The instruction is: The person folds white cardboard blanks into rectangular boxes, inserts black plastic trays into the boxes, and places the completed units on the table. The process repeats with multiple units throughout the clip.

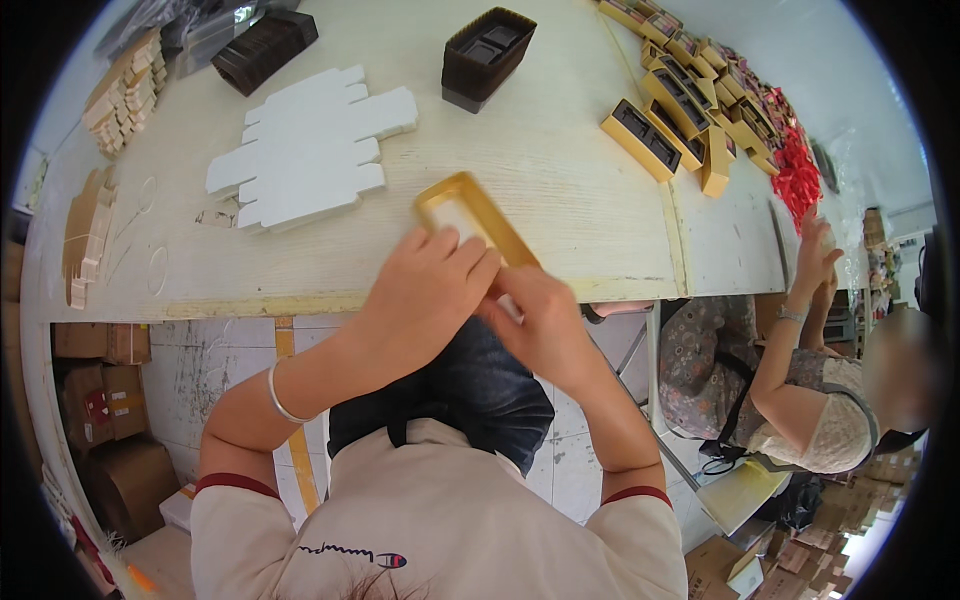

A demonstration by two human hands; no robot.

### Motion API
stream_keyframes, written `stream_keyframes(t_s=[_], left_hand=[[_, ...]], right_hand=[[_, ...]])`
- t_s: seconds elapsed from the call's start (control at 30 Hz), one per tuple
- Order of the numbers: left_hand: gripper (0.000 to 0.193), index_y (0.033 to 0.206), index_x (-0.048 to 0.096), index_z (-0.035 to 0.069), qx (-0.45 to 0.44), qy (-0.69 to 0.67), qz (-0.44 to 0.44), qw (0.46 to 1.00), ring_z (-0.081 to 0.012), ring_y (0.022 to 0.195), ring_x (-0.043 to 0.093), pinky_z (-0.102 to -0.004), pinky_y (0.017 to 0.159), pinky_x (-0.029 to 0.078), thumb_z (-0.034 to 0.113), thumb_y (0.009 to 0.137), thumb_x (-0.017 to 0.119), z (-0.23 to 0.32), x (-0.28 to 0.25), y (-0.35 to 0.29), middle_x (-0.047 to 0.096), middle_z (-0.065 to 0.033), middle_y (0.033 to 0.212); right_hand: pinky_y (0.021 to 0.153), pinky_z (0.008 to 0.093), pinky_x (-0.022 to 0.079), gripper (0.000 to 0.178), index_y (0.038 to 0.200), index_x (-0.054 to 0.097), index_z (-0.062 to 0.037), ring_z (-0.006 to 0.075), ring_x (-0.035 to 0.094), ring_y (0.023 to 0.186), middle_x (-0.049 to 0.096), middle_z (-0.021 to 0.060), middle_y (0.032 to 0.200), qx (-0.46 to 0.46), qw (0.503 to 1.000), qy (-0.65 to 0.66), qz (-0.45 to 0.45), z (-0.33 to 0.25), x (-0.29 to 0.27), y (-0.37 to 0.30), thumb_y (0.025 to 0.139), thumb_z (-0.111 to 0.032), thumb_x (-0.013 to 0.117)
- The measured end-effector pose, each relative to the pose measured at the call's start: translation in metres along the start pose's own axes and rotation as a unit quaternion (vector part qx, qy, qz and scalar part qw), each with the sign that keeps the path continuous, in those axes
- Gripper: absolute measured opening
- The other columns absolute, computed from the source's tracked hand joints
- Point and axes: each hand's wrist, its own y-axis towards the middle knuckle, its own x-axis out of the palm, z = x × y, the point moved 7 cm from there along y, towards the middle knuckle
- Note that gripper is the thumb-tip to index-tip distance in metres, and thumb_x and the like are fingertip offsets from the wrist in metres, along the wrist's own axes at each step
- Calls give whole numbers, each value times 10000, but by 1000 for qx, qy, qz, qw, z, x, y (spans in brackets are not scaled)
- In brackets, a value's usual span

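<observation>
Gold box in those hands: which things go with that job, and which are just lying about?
Likely belong:
gold box, touched by left hand and right hand
flat white cards
black trays

Likely just lying about:
cardboard cartons below
black bag

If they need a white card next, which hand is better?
Probably the left hand: it's nearer the white stack, which lies on its side. The right hand is farther off, at the gold box's near end.

Unfolded white boxes (310,150) stacked on a worktop (560,150), gold boxes (685,108) heaped toward its right end, a co-worker (785,395) at its near edge and cartons (124,395) beneath mark a packing workshop.
</observation>
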Motion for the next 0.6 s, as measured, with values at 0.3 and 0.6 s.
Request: stream_keyframes(t_s=[0.3,0.6], left_hand=[[388,891,606,76,100,-202,15,974,-265,919,537,-372,821,472,244,610,814,-30,2,-7,615,-34,997],[299,911,595,80,22,-260,-12,965,-238,831,579,-349,696,473,153,694,786,-23,18,-2,610,-31,880]], right_hand=[[861,384,459,410,1121,634,-44,303,570,982,587,125,1085,-86,989,-97,-68,19,-25,-17,719,27,670],[691,370,423,169,775,563,-47,268,533,774,543,77,846,-109,984,-82,-113,22,1,5,697,-21,711]])
